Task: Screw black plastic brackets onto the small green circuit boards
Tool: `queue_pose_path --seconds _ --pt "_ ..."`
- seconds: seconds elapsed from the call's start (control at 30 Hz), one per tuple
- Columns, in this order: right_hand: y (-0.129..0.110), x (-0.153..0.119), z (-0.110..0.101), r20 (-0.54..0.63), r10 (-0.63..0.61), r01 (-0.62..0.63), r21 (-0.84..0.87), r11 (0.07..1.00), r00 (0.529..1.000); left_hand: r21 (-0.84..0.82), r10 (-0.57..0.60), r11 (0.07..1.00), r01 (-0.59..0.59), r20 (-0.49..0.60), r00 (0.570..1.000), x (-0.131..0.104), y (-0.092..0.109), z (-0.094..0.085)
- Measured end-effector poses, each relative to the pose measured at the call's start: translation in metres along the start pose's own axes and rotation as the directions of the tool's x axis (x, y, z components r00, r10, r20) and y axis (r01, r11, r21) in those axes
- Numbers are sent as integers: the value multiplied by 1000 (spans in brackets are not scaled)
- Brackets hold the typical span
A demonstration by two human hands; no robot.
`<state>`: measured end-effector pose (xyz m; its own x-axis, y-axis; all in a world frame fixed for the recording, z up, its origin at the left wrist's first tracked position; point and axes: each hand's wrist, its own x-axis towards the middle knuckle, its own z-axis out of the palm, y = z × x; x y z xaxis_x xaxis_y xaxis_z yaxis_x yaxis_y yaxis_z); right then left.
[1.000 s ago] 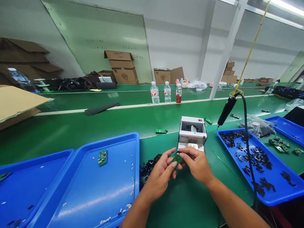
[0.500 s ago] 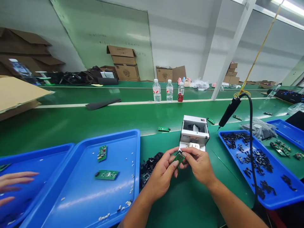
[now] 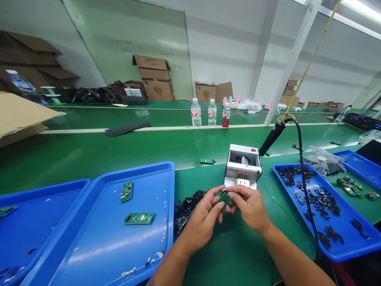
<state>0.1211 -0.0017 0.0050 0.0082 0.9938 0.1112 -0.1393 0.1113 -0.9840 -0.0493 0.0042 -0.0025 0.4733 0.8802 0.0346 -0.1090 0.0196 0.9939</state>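
Observation:
Between my two hands is a small green circuit board (image 3: 224, 199) with a black part at its upper end. My left hand (image 3: 205, 210) is closed on the board's left side, thumb on top. My right hand (image 3: 248, 204) pinches its upper right end; the fingertips partly hide what they touch there. Just beyond my hands stands a white and black benchtop machine (image 3: 243, 165), with a pale block at its front. To the left of my left forearm lies a heap of black plastic parts (image 3: 189, 208).
At left, a blue tray (image 3: 174, 190) holds two circuit boards and white bits, beside another blue tray (image 3: 86, 183). A third blue tray (image 3: 354, 250) at right carries black parts. A black electric screwdriver (image 3: 272, 138) hangs by the machine. Bottles (image 3: 196, 115) stand behind.
The hanging screwdriver has swung left toward the machine. Another person's hand at far left has gone from view. One board in the left tray has shifted right. My hands have hardly moved.

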Motion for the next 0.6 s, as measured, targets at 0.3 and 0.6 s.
queue_pose_path --seconds 0.3,0.6 --pt "-2 -1 -1 -9 -4 4 -17 1000 1000 56 2 998 -1 -11 1000 0 1 0" --pt "-1 -1 -8 54 -20 30 -195 980 998 205 27 979 -20 -28 999 3 2 0"
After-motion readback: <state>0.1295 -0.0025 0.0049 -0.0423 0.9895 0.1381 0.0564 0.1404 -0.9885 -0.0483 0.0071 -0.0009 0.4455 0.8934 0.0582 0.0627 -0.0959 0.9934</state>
